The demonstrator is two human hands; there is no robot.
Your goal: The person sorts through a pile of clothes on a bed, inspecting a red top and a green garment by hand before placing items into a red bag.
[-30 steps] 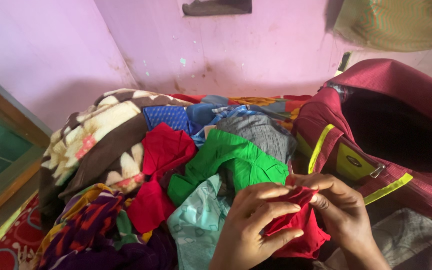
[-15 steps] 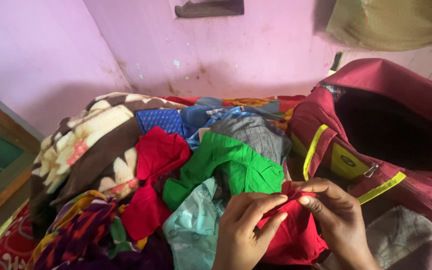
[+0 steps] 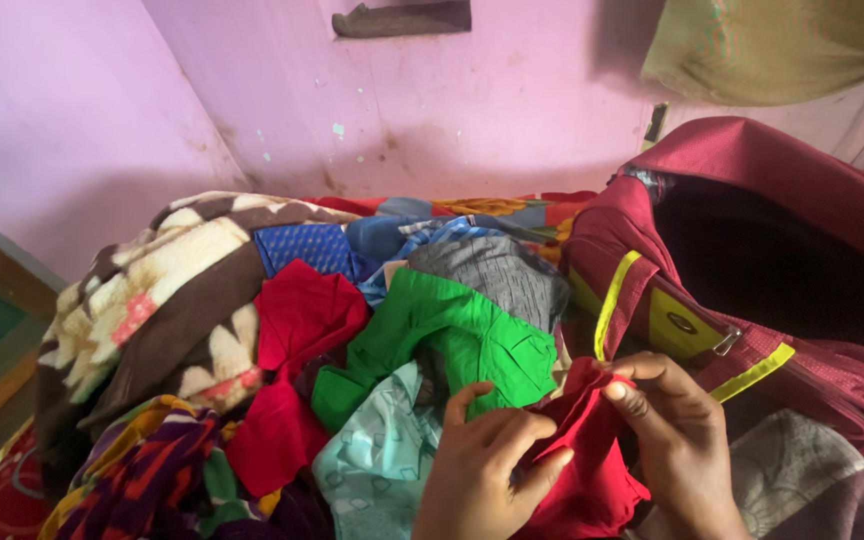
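We see the left hand (image 3: 482,470) and the right hand (image 3: 677,440) both gripping a red cloth (image 3: 582,450), with fingers pinching its upper edge. Just beside it lies a green garment (image 3: 452,335) on a pile of clothes, near a brown flowered blanket (image 3: 167,290). At right an open maroon bag (image 3: 752,250) stands against the pink wall (image 3: 452,110).

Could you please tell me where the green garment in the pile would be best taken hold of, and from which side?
Probably by the raised fold at the top of the green garment, coming from above. That ridge stands proud of the pile and lies uncovered, while its lower edge is tucked under the left hand and the pale teal cloth.
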